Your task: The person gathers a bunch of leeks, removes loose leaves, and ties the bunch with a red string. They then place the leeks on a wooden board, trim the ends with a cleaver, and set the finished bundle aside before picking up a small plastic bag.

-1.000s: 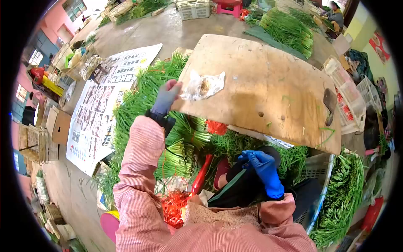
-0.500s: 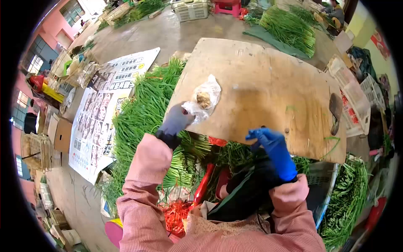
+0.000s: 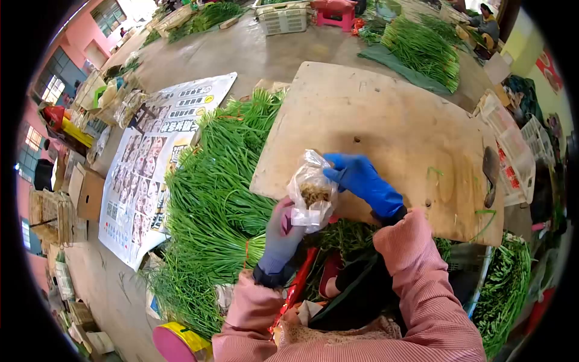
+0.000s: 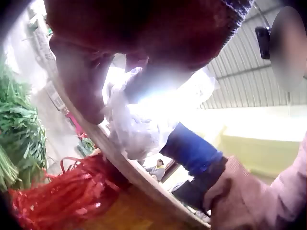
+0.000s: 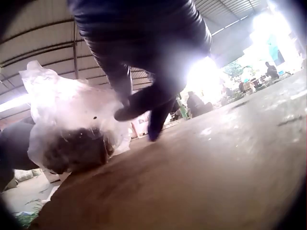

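Observation:
A crumpled clear plastic bag (image 3: 313,194) with brown crumbly stuff inside is at the wooden board's near-left edge. My left hand (image 3: 282,232), in a greyish glove, grips the bag's lower left side. At the bag's right side is my blue-gloved right hand (image 3: 368,184), its fingertips at the upper edge. In the right wrist view the bag (image 5: 72,129) looks bulky and dark at the bottom, and the right hand (image 5: 148,57) has bent fingers beside it. The left wrist view shows the left hand (image 4: 129,43) over the whitish bag (image 4: 139,129), partly lost in glare.
The wooden board (image 3: 386,120) carries a dark blade-like tool (image 3: 490,172) at its right side. Bundled green stalks (image 3: 223,175) lie to the left, beside a printed sheet (image 3: 142,175). More greens (image 3: 503,289) lie at the lower right; red strips (image 4: 72,191) hang below the board.
The bag has been drawn to the board's near edge and lifted upright by my left hand. My right hand has come up from my lap to the bag.

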Motion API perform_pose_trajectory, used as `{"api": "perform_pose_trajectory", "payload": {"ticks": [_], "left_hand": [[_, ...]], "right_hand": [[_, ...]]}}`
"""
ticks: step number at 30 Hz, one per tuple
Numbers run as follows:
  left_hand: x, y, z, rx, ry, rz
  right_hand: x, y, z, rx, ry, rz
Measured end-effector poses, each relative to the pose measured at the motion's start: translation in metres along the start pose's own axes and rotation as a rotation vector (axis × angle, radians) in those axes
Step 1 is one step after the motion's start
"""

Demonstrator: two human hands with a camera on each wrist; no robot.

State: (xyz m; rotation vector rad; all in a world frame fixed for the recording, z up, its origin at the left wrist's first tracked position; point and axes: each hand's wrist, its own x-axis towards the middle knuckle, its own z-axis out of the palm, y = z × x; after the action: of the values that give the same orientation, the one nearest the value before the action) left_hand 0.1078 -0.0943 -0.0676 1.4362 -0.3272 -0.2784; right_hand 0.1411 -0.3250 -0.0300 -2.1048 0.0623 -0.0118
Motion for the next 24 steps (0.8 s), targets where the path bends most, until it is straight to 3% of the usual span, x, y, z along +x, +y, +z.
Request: {"api": "perform_pose_trajectory", "payload": {"ticks": [1,3,5,6,7,9,10,11,13,15,17,18,21,22,23,24], "left_hand": [[-0.007,-0.012,-0.004,0.077,0.043,-0.002],[-0.020,-0.022,-0.007,0.149,0.094,-0.014],[-0.034,-0.020,-0.005,-0.380,0.152,-0.305],[-0.036,0.001,0.008,-0.750,0.171,-0.278],[-0.040,-0.015,0.004,-0.756,0.179,-0.279],[-0.041,-0.040,-0.002,-1.240,-0.042,-0.138],[-0.042,-0.034,-0.002,-1.284,-0.104,-0.260],[-0.040,-0.033,0.002,-1.291,-0.101,-0.258],[-0.038,-0.032,0.015,-1.379,0.075,-0.379],[-0.028,-0.052,0.021,-1.381,-0.004,-0.320],[-0.033,-0.066,0.024,-0.734,-0.015,-0.124],[-0.031,-0.071,0.018,-1.474,-0.104,-0.365],[-0.036,-0.076,0.016,-1.495,-0.275,-0.344],[-0.049,-0.057,0.024,-0.934,-0.050,-0.138],[-0.052,-0.038,0.028,-0.935,-0.055,-0.135],[-0.051,-0.015,0.032,-1.195,-0.030,-0.284]], "right_hand": [[-0.003,-0.002,0.003,0.139,-0.093,0.052],[-0.013,-0.002,0.013,0.180,-0.083,0.059],[-0.025,-0.001,0.022,0.219,-0.072,0.068],[-0.031,-0.001,0.027,0.250,-0.043,0.104],[-0.036,-0.001,0.031,0.281,-0.008,0.138],[-0.050,-0.010,0.040,0.320,-0.003,0.141],[-0.055,-0.015,0.042,0.362,0.008,0.140],[-0.058,-0.019,0.044,0.356,0.004,0.143],[-0.065,-0.027,0.047,0.378,0.071,0.109],[-0.071,-0.032,0.045,0.373,0.068,0.082],[-0.081,-0.037,0.040,0.366,0.073,0.061],[-0.086,-0.041,0.038,0.418,0.102,0.058],[-0.104,-0.059,0.027,0.470,0.155,0.089],[-0.111,-0.065,0.023,0.473,0.178,0.121],[-0.118,-0.067,0.020,0.470,0.182,0.118],[-0.126,-0.068,0.018,0.468,0.193,0.133]]}}
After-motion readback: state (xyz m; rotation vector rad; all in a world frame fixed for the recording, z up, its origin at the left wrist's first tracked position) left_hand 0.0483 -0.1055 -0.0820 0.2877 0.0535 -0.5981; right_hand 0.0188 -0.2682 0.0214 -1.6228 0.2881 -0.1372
